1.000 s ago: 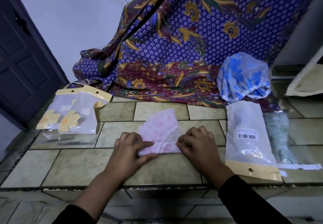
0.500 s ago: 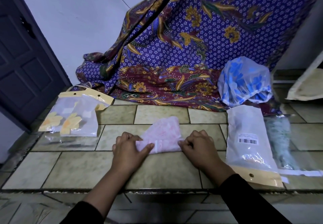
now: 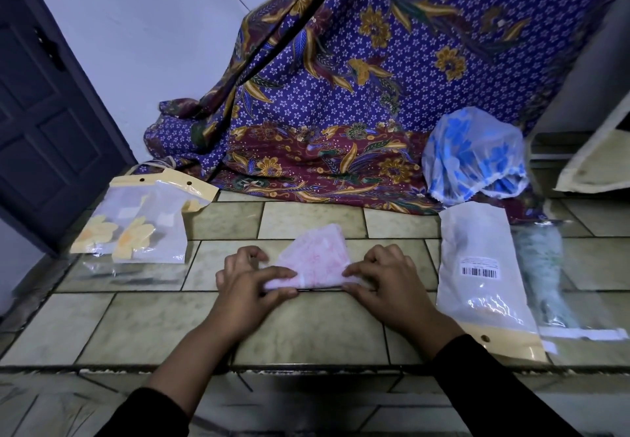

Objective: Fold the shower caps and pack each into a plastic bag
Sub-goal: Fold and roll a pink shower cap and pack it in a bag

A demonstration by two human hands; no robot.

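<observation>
Left of frame: two packed bags (image 3: 136,228), yellow-flower caps inside, lying on the tiled surface (image 3: 306,327).

Centre: pink shower cap (image 3: 317,259) lying flat, part-folded into a wedge. Left hand (image 3: 245,286) is pinching its near-left corner, thumb lying over the edge. Right hand (image 3: 385,283) is pinching the near-right corner, fingers curled. Hands apart, cap between them.

Right: barcoded plastic bag (image 3: 484,273), seemingly empty, lying just beside the right hand. Blue shower cap (image 3: 474,160) sitting unfolded at upper right against the batik cloth (image 3: 375,95).

Risks, as judged:
- The thin film is likely springing open if either pinch is easing.
- The elastic rim may be pulling the fold crooked.
- A bulky fold risks jamming at the bag mouth.
- The right wrist could be nudging the barcoded bag toward the front edge.
</observation>
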